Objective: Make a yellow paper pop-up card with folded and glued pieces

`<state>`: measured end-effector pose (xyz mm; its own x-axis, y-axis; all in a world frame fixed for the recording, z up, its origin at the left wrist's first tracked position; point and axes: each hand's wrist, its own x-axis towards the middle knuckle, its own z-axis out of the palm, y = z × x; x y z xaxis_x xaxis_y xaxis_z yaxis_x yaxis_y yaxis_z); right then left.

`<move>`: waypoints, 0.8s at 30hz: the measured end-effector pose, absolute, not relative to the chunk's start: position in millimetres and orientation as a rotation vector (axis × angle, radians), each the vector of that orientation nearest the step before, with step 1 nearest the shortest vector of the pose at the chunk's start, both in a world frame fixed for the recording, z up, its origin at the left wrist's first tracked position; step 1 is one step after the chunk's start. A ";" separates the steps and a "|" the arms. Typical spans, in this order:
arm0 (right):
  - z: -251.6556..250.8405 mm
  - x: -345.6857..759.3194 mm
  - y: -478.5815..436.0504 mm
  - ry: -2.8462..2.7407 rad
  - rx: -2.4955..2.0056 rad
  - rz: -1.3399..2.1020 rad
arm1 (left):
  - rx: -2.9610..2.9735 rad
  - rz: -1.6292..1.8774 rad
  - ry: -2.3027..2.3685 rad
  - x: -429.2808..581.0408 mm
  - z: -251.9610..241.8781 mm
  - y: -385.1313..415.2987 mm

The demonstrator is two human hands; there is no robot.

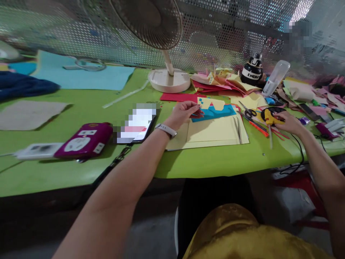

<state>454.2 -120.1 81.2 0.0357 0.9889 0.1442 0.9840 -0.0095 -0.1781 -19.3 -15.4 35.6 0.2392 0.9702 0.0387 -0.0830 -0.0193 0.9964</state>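
My left hand (184, 111) is closed in a pinch over a stack of paper; what its fingertips hold is too small to make out. Under and beside it lie a blue paper strip (212, 113) and a pale yellow cut-out (215, 104) with a zigzag edge. Tweezers (238, 129) rest on the cream paper sheets (212, 133). On the right, my right hand (289, 122) grips a yellow glue gun (267, 117). Black scissors (249, 111) and an orange cutter (258, 128) lie between the two hands.
A white fan (169, 83) stands behind the papers. Coloured paper scraps (221, 81), a black bottle (251, 72) and a clear bottle (276, 77) are at the back right. To the left lie a phone (140, 124) and a purple power socket (84, 139). A black cord (302, 153) hangs over the table's front edge.
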 end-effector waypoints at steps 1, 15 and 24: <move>83.7 449.2 -122.0 -2.080 -2.063 -0.031 | 1.273 1.095 0.957 -19.2 35.4 -15.2; 69.0 272.7 -126.2 -2.353 -2.065 0.314 | 1.118 1.196 0.946 -21.5 33.1 -10.9; 99.0 299.5 -127.2 -2.063 -1.867 0.270 | 1.090 1.192 0.960 -19.9 31.4 -8.8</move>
<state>299.5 -127.2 99.0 -0.0749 0.9892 0.1257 0.9236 0.1163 -0.3652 -19.9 -8.8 31.4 0.1357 0.9907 -0.0075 -0.2183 0.0373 0.9752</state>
